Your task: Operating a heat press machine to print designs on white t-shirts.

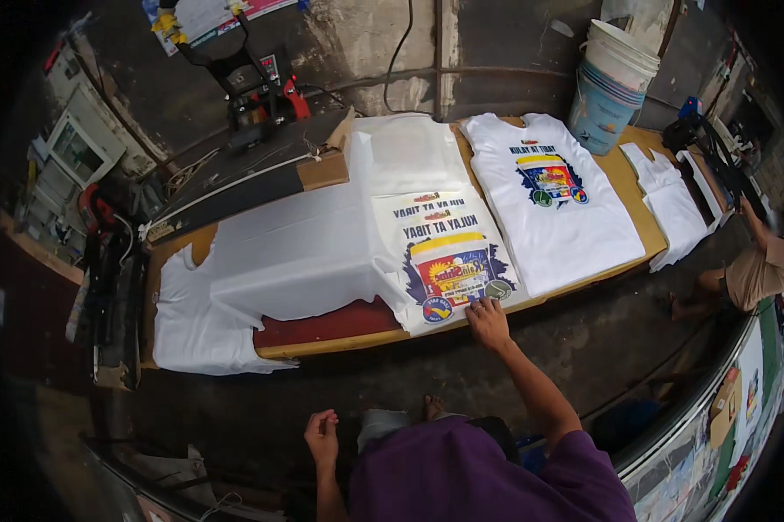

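Note:
My right hand (pixel 489 323) rests flat on the lower edge of a white printed shirt (pixel 448 261) that lies on a long low wooden table (pixel 340 335). The shirt carries a colourful print of a paint can. My left hand (pixel 322 435) hangs by my side with fingers loosely curled and holds nothing. A second white shirt (pixel 557 200) with a similar print is spread flat to the right. Plain white shirts (pixel 270 261) are piled to the left of the printed one.
A heat press (pixel 253 96) stands at the table's far left. Stacked plastic buckets (pixel 614 83) sit at the far right end. More white shirts (pixel 670 204) hang over the right edge. Another person (pixel 753 265) crouches at the right.

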`<state>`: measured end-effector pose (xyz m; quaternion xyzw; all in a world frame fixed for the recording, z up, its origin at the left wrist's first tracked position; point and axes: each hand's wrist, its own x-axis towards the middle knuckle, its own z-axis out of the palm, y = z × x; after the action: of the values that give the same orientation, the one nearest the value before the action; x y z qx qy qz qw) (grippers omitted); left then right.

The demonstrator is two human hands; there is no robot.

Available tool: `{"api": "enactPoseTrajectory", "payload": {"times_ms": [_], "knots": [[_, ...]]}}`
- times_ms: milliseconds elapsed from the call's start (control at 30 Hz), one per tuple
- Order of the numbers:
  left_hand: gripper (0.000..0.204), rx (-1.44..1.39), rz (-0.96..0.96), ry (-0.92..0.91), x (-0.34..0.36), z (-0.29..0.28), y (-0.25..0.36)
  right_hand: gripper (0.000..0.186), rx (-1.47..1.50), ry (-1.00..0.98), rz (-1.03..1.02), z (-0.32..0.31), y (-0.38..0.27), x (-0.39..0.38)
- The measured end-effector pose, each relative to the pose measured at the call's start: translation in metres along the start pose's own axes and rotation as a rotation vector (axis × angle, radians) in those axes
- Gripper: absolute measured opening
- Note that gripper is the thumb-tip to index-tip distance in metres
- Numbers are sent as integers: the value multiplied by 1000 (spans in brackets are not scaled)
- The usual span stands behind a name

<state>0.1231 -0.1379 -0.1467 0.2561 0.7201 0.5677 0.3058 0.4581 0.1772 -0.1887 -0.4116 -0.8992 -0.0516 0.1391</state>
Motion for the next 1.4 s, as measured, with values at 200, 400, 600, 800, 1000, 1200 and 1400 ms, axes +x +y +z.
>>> {"api": "enactPoseTrajectory", "payload": {"times_ms": [200, 400, 600, 800, 1000, 1200, 1400], "knots": [[14, 218, 176, -335, -1, 50, 41, 10, 172, 243, 71, -38, 25, 31], [19, 247, 192, -640, 6, 110, 70, 9, 510, 238, 586, -103, 25, 39], [62, -235, -269, -860, -2, 169, 91, 29, 1856, 625, 1005, -174, -25, 18], [61, -900, -386, -550, 15, 177, 128, 27, 1805, 613, 1097, -186, -82, -23], [82, -707, -338, -600, 17, 121, 155, 69, 1543, 1008, 919, -245, -60, -54], [77, -681, -345, -676, 3, 31, 172, 62, 1435, 563, 765, -323, -103, -74], [46, -591, -215, -643, 43, -61, 183, 22, 1069, 311, 669, -335, -146, 0]]}}
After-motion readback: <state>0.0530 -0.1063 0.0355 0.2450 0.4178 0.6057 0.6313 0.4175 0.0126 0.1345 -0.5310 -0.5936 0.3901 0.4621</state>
